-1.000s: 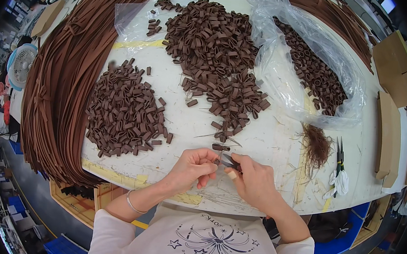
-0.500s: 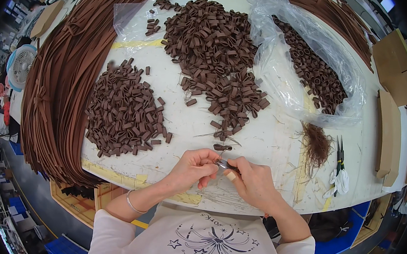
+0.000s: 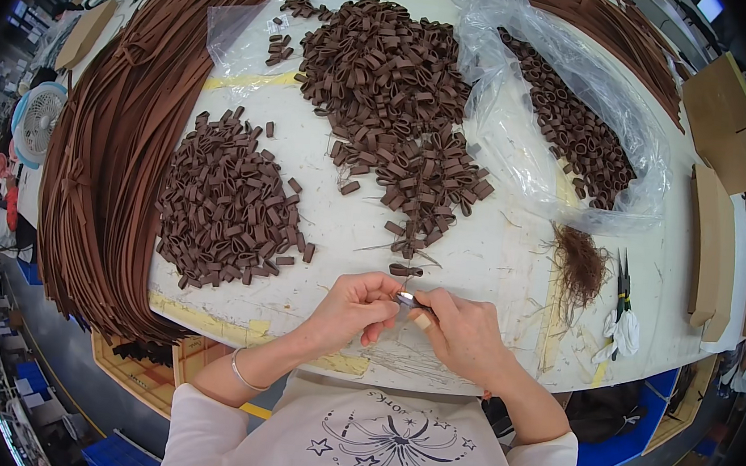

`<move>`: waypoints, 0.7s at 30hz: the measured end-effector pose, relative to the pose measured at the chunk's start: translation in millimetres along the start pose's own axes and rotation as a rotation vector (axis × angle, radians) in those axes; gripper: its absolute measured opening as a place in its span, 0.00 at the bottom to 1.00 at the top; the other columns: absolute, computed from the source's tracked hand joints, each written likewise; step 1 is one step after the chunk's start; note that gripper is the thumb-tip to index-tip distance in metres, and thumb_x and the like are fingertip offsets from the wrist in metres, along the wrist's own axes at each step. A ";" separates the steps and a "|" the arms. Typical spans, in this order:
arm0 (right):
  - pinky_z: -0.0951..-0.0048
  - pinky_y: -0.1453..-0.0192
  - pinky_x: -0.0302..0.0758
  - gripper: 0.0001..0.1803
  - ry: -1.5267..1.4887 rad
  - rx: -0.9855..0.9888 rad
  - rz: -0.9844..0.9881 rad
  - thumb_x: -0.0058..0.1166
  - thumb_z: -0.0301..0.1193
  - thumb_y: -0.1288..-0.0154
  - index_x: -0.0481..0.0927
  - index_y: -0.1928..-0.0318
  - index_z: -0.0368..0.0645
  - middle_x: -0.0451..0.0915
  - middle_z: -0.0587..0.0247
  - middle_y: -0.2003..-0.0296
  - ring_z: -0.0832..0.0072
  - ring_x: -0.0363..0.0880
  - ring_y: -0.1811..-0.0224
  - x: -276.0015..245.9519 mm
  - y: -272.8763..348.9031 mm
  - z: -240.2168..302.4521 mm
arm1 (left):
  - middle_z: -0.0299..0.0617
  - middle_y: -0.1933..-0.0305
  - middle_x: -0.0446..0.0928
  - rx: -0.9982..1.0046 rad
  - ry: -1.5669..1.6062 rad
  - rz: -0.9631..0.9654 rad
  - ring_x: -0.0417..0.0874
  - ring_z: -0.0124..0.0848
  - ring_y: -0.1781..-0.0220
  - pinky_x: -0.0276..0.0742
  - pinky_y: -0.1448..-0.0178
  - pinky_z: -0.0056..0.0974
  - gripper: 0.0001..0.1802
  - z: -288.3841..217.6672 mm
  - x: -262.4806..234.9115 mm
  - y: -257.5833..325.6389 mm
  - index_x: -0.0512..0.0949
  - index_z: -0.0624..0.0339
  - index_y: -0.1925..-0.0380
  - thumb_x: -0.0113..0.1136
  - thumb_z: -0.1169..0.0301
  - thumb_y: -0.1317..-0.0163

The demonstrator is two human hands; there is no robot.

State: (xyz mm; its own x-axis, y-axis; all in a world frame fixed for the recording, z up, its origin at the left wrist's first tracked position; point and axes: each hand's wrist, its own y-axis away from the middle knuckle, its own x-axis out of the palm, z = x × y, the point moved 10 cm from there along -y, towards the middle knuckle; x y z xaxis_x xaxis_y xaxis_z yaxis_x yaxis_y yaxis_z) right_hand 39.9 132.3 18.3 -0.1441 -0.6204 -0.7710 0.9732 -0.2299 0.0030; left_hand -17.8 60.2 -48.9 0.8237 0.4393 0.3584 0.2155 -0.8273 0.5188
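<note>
Close together near the table's front edge, my left hand (image 3: 355,309) and my right hand (image 3: 469,334) work at one spot. Small metal thread snips (image 3: 408,300) are gripped in my right hand, their shiny end against my left fingertips. My left thumb and forefinger are pinched, but what lies between them is too small to make out. Just beyond the fingertips lies a single brown strap loop (image 3: 405,270), with thin thread around it. A trail of similar loops (image 3: 414,228) leads from there back to a large heap of brown loops (image 3: 384,68).
Left of my hands is another pile of brown loops (image 3: 227,205), beside long brown strips (image 3: 100,180). A clear plastic bag (image 3: 509,120) holds more loops at the back right. A tangle of brown thread (image 3: 580,271) and dark-tipped scissors (image 3: 624,289) lie on the right.
The snips have turned slightly, so their metal catches more light. Both hands stay almost in place, and the single loop has shifted very slightly.
</note>
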 end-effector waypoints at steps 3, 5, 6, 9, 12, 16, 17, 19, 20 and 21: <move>0.69 0.78 0.69 0.11 0.004 -0.009 -0.009 0.50 0.33 0.43 0.70 0.64 0.39 0.76 0.58 0.79 0.64 0.76 0.79 -0.5 0.4 -0.2 | 0.35 0.78 0.73 -0.006 -0.003 0.008 0.69 0.17 0.86 0.65 0.84 0.22 0.09 -1.4 2.0 1.0 0.72 0.64 0.63 0.49 0.76 0.43; 0.70 0.79 0.68 0.10 -0.093 0.014 -0.021 0.50 0.32 0.42 0.69 0.65 0.39 0.76 0.58 0.79 0.65 0.75 0.81 -0.7 0.6 -4.5 | 0.38 0.76 0.75 0.005 -0.017 -0.005 0.70 0.18 0.85 0.66 0.83 0.23 0.08 -4.4 1.7 1.1 0.71 0.65 0.62 0.48 0.76 0.42; 0.70 0.80 0.67 0.10 -0.183 0.041 -0.027 0.49 0.33 0.42 0.68 0.66 0.39 0.75 0.58 0.79 0.67 0.73 0.82 -0.4 0.8 -9.0 | 0.40 0.75 0.75 0.010 -0.024 -0.012 0.71 0.19 0.84 0.66 0.83 0.23 0.08 -5.6 1.2 1.0 0.71 0.66 0.62 0.48 0.76 0.42; 0.74 0.80 0.65 0.10 -0.559 0.162 0.017 0.48 0.33 0.40 0.67 0.66 0.39 0.75 0.59 0.79 0.74 0.70 0.84 14.0 2.8 -31.2 | 0.41 0.72 0.76 0.053 -0.140 0.035 0.72 0.19 0.81 0.68 0.79 0.23 0.11 -7.6 0.7 -0.8 0.67 0.64 0.57 0.46 0.76 0.40; 0.80 0.81 0.62 0.10 -0.845 0.407 0.215 0.46 0.33 0.39 0.68 0.65 0.38 0.74 0.62 0.79 0.82 0.66 0.84 32.2 4.5 -40.8 | 0.40 0.71 0.76 0.119 -0.276 0.027 0.72 0.18 0.78 0.69 0.75 0.23 0.15 -16.1 0.6 2.2 0.62 0.62 0.53 0.46 0.76 0.40; 0.86 0.84 0.53 0.09 -1.161 0.534 0.362 0.47 0.32 0.39 0.69 0.64 0.40 0.73 0.63 0.79 0.88 0.58 0.87 45.0 5.5 -33.5 | 0.42 0.74 0.76 0.273 -0.544 0.034 0.75 0.28 0.80 0.70 0.74 0.30 0.18 -31.7 6.0 4.6 0.59 0.59 0.51 0.46 0.77 0.43; 0.86 0.85 0.53 0.08 -1.191 0.540 0.381 0.46 0.33 0.39 0.69 0.64 0.40 0.73 0.63 0.80 0.88 0.58 0.87 46.2 5.0 -33.2 | 0.43 0.75 0.76 0.318 -0.607 0.041 0.75 0.31 0.80 0.70 0.73 0.32 0.19 -36.7 9.2 6.2 0.59 0.59 0.51 0.46 0.77 0.43; 0.86 0.86 0.51 0.08 -1.249 0.552 0.418 0.46 0.33 0.38 0.69 0.65 0.41 0.73 0.63 0.80 0.88 0.58 0.88 49.3 4.6 -33.1 | 0.44 0.75 0.76 0.382 -0.695 0.062 0.76 0.37 0.79 0.70 0.72 0.34 0.21 -41.7 13.3 7.7 0.58 0.58 0.49 0.46 0.78 0.44; 0.86 0.87 0.50 0.08 -1.250 0.546 0.420 0.46 0.33 0.38 0.69 0.65 0.41 0.73 0.63 0.80 0.88 0.57 0.89 49.8 4.1 -33.1 | 0.44 0.76 0.76 0.399 -0.721 0.074 0.76 0.39 0.79 0.70 0.72 0.35 0.22 -42.2 13.9 7.9 0.57 0.57 0.49 0.46 0.79 0.44; 0.86 0.87 0.49 0.07 -1.252 0.540 0.421 0.46 0.32 0.38 0.69 0.65 0.41 0.73 0.63 0.81 0.88 0.57 0.89 50.4 3.6 -33.0 | 0.45 0.76 0.76 0.417 -0.747 0.087 0.76 0.41 0.78 0.70 0.71 0.36 0.23 -43.1 14.6 8.3 0.56 0.57 0.48 0.46 0.79 0.45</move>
State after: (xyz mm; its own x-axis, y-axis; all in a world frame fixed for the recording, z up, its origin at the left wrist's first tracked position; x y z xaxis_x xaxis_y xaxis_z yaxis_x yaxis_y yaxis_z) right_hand 42.0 124.9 -41.6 -0.2031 -0.8897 0.4089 0.8371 0.0589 0.5438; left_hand -26.5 74.9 -5.9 0.9439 0.1439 -0.2973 0.1903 -0.9726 0.1335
